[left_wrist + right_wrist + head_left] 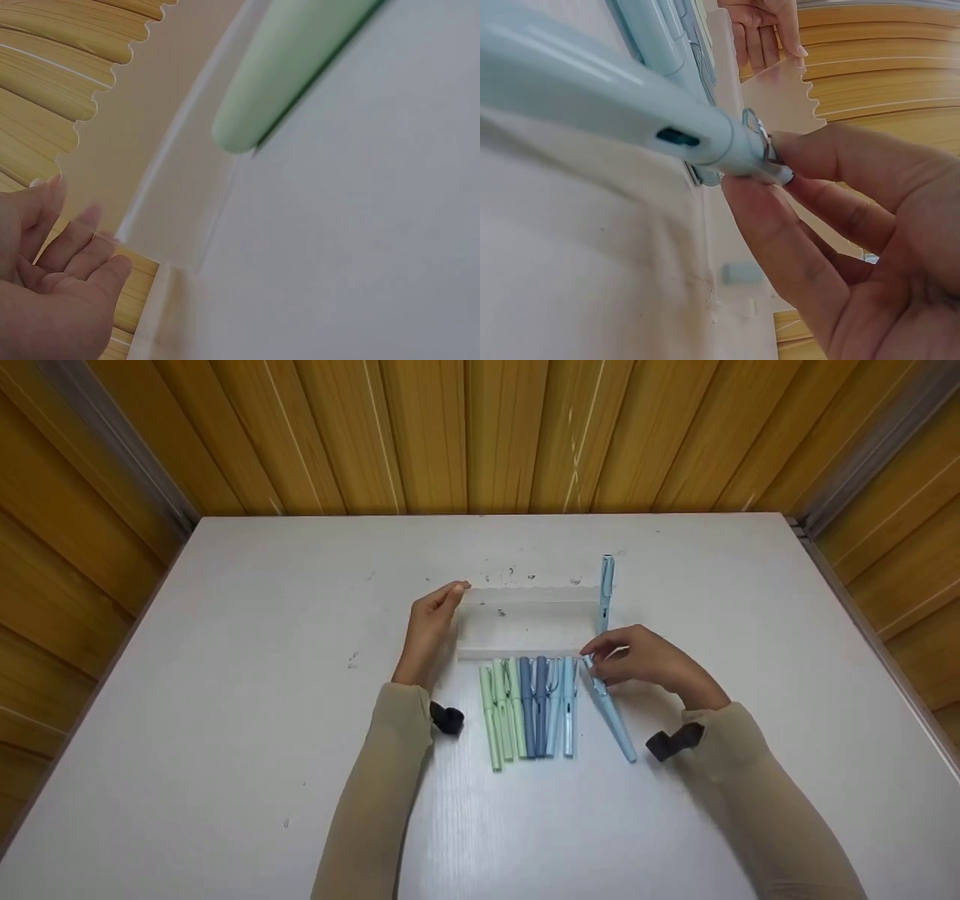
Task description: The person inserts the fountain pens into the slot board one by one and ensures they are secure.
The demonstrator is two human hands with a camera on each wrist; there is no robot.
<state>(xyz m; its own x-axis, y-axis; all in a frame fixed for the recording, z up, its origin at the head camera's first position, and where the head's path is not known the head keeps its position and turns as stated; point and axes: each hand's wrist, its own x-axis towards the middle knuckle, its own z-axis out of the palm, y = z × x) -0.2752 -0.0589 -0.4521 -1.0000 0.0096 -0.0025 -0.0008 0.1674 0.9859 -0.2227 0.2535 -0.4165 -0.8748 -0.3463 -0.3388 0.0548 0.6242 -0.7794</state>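
Note:
A clear plastic holder (525, 639) with a scalloped back wall stands at mid-table. My left hand (433, 622) rests against its left end, fingers fairly straight, as the left wrist view shows beside the holder's corner (172, 225). My right hand (596, 658) pinches the clip end of a light blue pen (616, 724) between thumb and fingers; in the right wrist view the pen (592, 90) slants down to the table. Another light blue pen (606, 585) stands upright at the holder's right end. A row of green, dark blue and light blue pens (529, 705) lies in front of the holder.
The white table (225, 675) is boxed in by yellow wood-panelled walls (480, 435) at the back and both sides. A green pen's end (285, 67) lies close to the holder. Black wrist straps (448, 718) sit on both forearms.

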